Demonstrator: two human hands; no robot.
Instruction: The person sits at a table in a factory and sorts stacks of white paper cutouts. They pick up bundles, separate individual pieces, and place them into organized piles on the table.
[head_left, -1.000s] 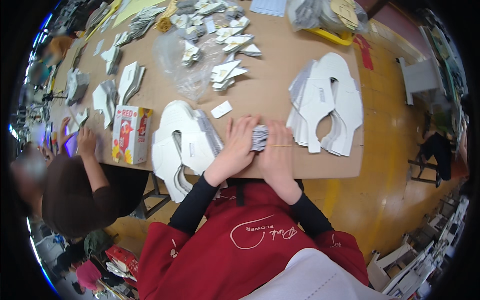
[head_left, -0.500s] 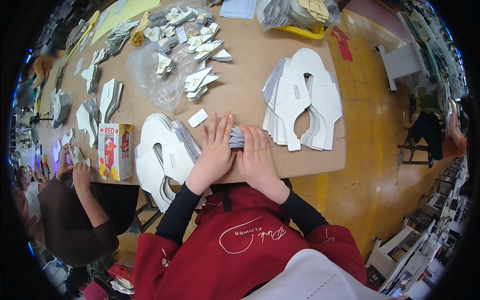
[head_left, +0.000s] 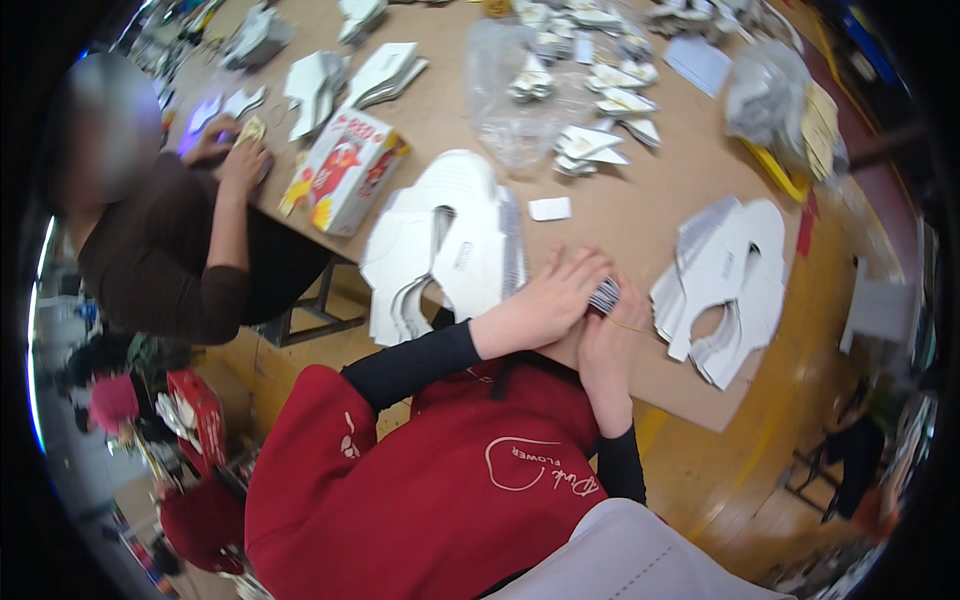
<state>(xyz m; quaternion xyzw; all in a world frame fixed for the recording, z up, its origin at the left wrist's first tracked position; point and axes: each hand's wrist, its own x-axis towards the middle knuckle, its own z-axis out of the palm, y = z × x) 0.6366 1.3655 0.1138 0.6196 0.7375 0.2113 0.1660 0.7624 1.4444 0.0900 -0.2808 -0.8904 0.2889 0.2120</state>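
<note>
Between my two hands, at the table's near edge, is a small stack of grey-and-white cut pieces (head_left: pixel 603 296). My left hand (head_left: pixel 552 300) presses on the stack's left side, its fingers reaching forward past it. My right hand (head_left: pixel 610 338) is closed around the right side. A thin yellowish rubber band (head_left: pixel 630 327) runs across the right fingers. To the left of my hands lies a large pile of white shoe-upper-shaped pieces (head_left: pixel 478 235); a similar pile (head_left: pixel 735 285) lies to the right. A small white card (head_left: pixel 550 209) rests just beyond my hands.
A red-and-white carton (head_left: pixel 345 180) stands left on the table (head_left: pixel 440 110). Several banded bundles (head_left: pixel 590 148) lie beyond, by a clear plastic bag (head_left: pixel 510 110). At the far right is a yellow tray (head_left: pixel 775 172) with bagged pieces. A co-worker (head_left: pixel 170 240) sits left, handling a small piece.
The view has swung left, so the table and piles sit further right and the co-worker shows larger. My hands stay together around the stack, which now shows more of its layered edge.
</note>
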